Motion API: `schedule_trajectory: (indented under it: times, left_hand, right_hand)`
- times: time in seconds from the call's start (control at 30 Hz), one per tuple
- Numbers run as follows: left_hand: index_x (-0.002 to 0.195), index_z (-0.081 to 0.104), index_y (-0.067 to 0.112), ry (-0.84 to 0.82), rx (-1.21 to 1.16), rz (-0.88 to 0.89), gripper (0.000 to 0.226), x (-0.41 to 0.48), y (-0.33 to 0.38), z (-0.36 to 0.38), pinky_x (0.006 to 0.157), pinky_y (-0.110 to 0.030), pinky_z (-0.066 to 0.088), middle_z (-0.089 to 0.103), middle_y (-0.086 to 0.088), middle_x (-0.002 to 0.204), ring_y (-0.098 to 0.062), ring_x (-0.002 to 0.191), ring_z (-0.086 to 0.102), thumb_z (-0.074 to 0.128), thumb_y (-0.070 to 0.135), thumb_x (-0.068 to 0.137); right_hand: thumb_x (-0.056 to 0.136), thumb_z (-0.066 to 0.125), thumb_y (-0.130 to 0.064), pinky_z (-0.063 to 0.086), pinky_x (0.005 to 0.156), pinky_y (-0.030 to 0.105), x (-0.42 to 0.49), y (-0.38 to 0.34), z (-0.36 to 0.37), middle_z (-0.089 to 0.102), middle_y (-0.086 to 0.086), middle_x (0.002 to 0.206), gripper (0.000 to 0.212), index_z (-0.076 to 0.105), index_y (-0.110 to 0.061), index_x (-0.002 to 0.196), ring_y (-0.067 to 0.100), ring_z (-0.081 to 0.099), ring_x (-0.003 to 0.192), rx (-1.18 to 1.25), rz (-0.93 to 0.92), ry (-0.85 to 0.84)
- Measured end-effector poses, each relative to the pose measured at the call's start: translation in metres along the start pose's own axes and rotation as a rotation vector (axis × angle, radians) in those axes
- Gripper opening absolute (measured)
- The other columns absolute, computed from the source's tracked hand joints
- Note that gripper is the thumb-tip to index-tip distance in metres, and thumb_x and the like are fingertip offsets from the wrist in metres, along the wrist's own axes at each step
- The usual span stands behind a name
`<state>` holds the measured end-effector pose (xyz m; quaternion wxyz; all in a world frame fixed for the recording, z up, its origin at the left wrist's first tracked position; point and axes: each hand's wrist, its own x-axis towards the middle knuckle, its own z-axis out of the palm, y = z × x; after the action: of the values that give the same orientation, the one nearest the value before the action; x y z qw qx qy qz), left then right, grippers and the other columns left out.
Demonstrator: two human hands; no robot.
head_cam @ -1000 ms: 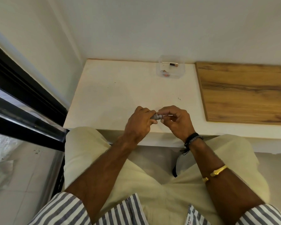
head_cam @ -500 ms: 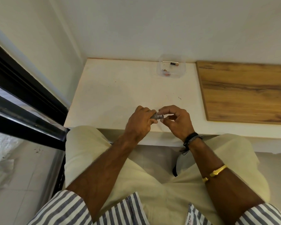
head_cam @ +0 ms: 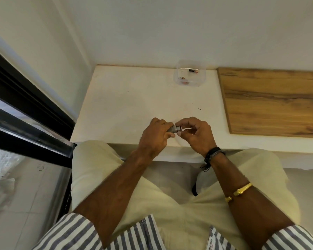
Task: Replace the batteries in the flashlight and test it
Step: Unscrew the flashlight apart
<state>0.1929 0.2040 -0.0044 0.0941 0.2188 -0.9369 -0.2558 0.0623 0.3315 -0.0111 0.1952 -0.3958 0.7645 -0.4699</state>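
Flashlight [head_cam: 172, 129] first: a small grey metal cylinder, it lies sideways between both hands just above the near edge of the white tabletop [head_cam: 126, 105], at about 6 o'clock on that surface. Nearest the camera, striped sleeves and bare forearms converge over pale trousers. The left hand [head_cam: 156, 137] is curled tight round the flashlight's body, knuckles up, hiding most of it; only the end toward 3 o'clock shows. The right hand [head_cam: 197, 132], wearing dark wrist cords, is half closed, its thumb and forefinger tips pinched on that exposed end, where a darker ring-like piece sits; the other fingers arch loosely. Whether this piece is a cap or the head, I cannot tell.

My reading is that the step in hand is threading or unthreading that end piece, so the barrel is being opened or shut; which way is not clear. The next move likely calls for small twists from the right fingertips while the left hand keeps the body from turning and keeps the two parts in line.

Farther off, at 12 o'clock on the tabletop against the wall, stands a clear plastic tub [head_cam: 177, 79] holding a black and copper battery [head_cam: 193, 70] and some small reddish bits. A wooden board [head_cam: 271, 101] lies at 2 o'clock.
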Motion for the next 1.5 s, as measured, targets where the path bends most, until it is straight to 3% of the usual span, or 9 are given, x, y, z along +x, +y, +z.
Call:
schedule_trajectory:
  times: [0.13, 0.27, 0.4, 0.63, 0.83, 0.93, 1.03, 1.3, 1.5]
  left_hand:
    - [0.124, 0.064, 0.014, 0.01, -0.003, 0.0, 0.029, -0.001, 0.001, -0.001, 0.084, -0.026, 0.038, 0.068, -0.005, 0.118, -0.02, 0.109, 0.05, 0.058, 0.027, 0.099]
    - [0.124, 0.064, 0.014, -0.004, 0.006, 0.003, 0.029, -0.001, 0.003, -0.001, 0.086, -0.027, 0.039, 0.068, -0.004, 0.119, -0.021, 0.11, 0.05, 0.059, 0.028, 0.098]
    - [0.122, 0.064, 0.015, -0.032, -0.003, 0.007, 0.028, 0.0, 0.002, -0.001, 0.088, -0.031, 0.043, 0.069, -0.004, 0.117, -0.02, 0.108, 0.049, 0.057, 0.029, 0.099]
    - [0.123, 0.064, 0.012, -0.015, 0.008, -0.001, 0.028, 0.0, 0.002, -0.002, 0.084, -0.027, 0.038, 0.069, -0.007, 0.115, -0.022, 0.107, 0.05, 0.057, 0.027, 0.099]
    - [0.124, 0.065, 0.014, 0.01, -0.021, -0.006, 0.028, -0.001, 0.003, -0.002, 0.089, -0.03, 0.043, 0.07, -0.005, 0.117, -0.021, 0.109, 0.052, 0.059, 0.025, 0.099]
    - [0.121, 0.065, 0.014, -0.017, -0.017, 0.012, 0.026, -0.001, 0.002, -0.002, 0.086, -0.029, 0.04, 0.07, -0.005, 0.114, -0.022, 0.107, 0.052, 0.058, 0.026, 0.099]
    - [0.12, 0.065, 0.014, -0.007, -0.022, 0.015, 0.025, 0.0, 0.002, -0.002, 0.085, -0.029, 0.039, 0.069, -0.005, 0.114, -0.021, 0.108, 0.05, 0.057, 0.026, 0.099]
    - [0.126, 0.063, 0.012, -0.012, -0.006, -0.003, 0.029, 0.003, 0.003, -0.001, 0.085, -0.026, 0.035, 0.068, -0.008, 0.119, -0.024, 0.11, 0.05, 0.056, 0.024, 0.1]
    - [0.124, 0.064, 0.016, 0.011, -0.024, -0.013, 0.026, 0.003, 0.002, -0.002, 0.087, -0.032, 0.046, 0.069, -0.004, 0.116, -0.02, 0.109, 0.049, 0.057, 0.022, 0.1]
  right_hand:
    - [0.085, 0.081, -0.025, 0.06, 0.08, 0.022, 0.0, -0.006, 0.001, 0.068, -0.013, 0.114, 0.039, 0.067, -0.031, 0.121, 0.005, 0.068, 0.099, 0.048, 0.037, 0.005]
    - [0.092, 0.065, -0.051, 0.06, 0.065, 0.027, -0.001, -0.008, 0.002, 0.071, -0.016, 0.091, 0.024, 0.069, -0.032, 0.108, 0.006, 0.071, 0.075, 0.006, 0.158, 0.034]
    - [0.094, 0.07, -0.034, 0.055, 0.056, 0.015, -0.001, -0.003, 0.001, 0.075, -0.002, 0.082, 0.022, 0.076, -0.015, 0.103, 0.001, 0.069, 0.065, -0.014, 0.113, 0.02]
    - [0.084, 0.078, -0.005, 0.06, 0.088, 0.032, -0.002, -0.009, -0.003, 0.074, -0.002, 0.105, 0.026, 0.076, -0.016, 0.108, 0.012, 0.07, 0.095, 0.004, -0.01, -0.005]
    - [0.088, 0.073, -0.044, 0.058, 0.064, 0.016, 0.0, -0.009, 0.001, 0.073, -0.003, 0.109, 0.04, 0.069, -0.025, 0.122, 0.005, 0.071, 0.082, 0.021, 0.142, 0.025]
    - [0.092, 0.07, -0.037, 0.055, 0.054, 0.013, 0.0, -0.005, 0.003, 0.076, 0.002, 0.089, 0.029, 0.075, -0.015, 0.11, 0.002, 0.069, 0.066, -0.035, 0.108, 0.025]
    - [0.089, 0.076, -0.029, 0.055, 0.064, 0.012, 0.0, -0.004, 0.0, 0.071, -0.013, 0.085, 0.021, 0.077, -0.018, 0.107, 0.002, 0.069, 0.071, -0.047, 0.051, 0.034]
    - [0.082, 0.078, 0.001, 0.061, 0.084, 0.039, 0.001, -0.006, -0.004, 0.073, -0.007, 0.102, 0.025, 0.077, -0.015, 0.101, 0.012, 0.069, 0.096, -0.001, -0.059, 0.004]
    - [0.084, 0.077, -0.047, 0.058, 0.075, 0.016, 0.004, -0.012, -0.004, 0.064, -0.016, 0.116, 0.045, 0.062, -0.04, 0.126, -0.002, 0.067, 0.095, -0.002, 0.078, -0.011]
